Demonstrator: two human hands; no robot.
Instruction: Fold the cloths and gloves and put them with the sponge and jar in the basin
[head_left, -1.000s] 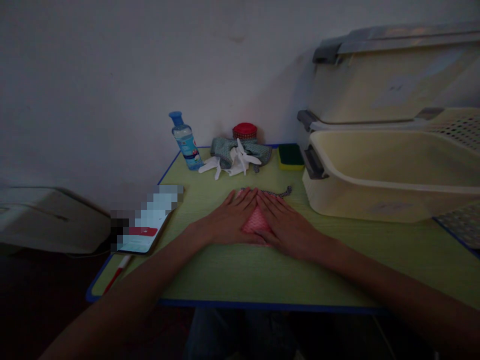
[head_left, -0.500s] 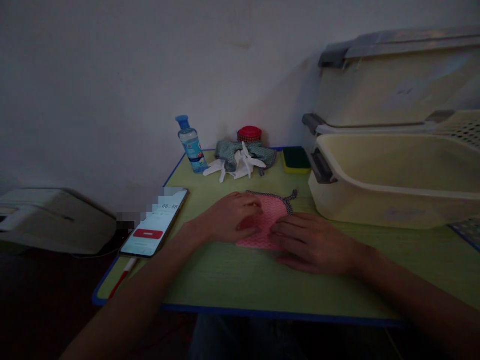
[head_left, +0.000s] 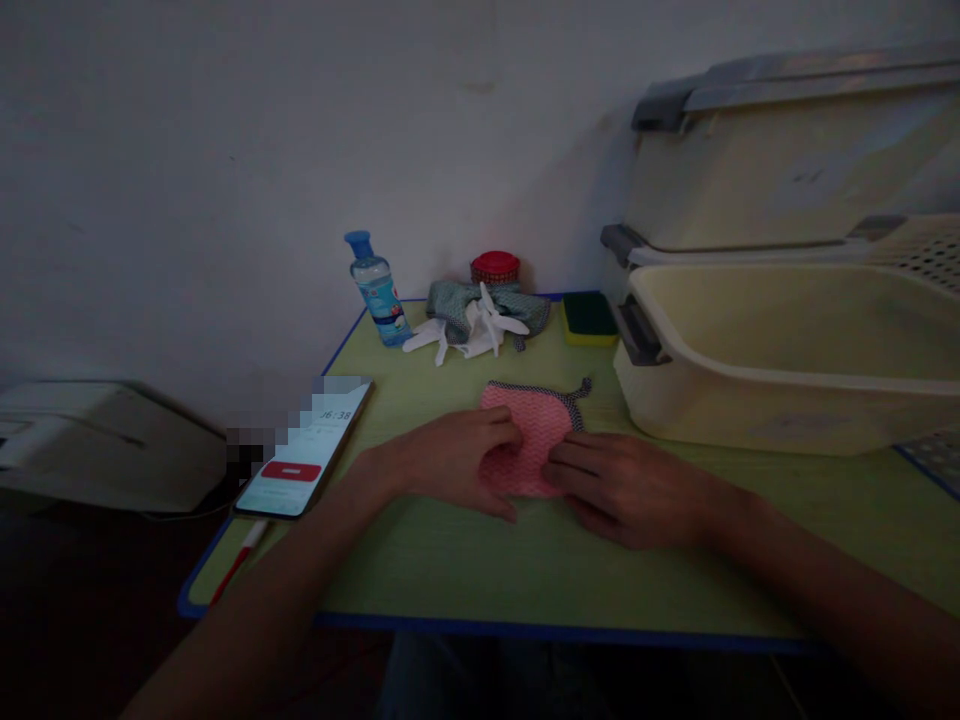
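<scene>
A pink mesh cloth (head_left: 534, 430) with a dark trimmed edge and a small loop lies flat on the green table (head_left: 465, 560). My left hand (head_left: 448, 462) pinches its near left edge, where the fabric bunches up a little. My right hand (head_left: 626, 488) grips its near right corner, fingers curled on the fabric. The far half of the cloth is uncovered.
A phone (head_left: 304, 458) with a lit screen lies at the left edge, a red pen (head_left: 234, 566) beside it. At the back stand a water bottle (head_left: 375, 290), white gloves (head_left: 469, 332), a grey cloth (head_left: 457, 300), a red-lidded jar (head_left: 495, 268) and a sponge (head_left: 589, 317). Cream plastic bins (head_left: 787, 350) fill the right.
Both hands slid back from lying flat over the cloth to its near edge. The far part of the cloth is now uncovered, and the fingers have closed on the fabric.
</scene>
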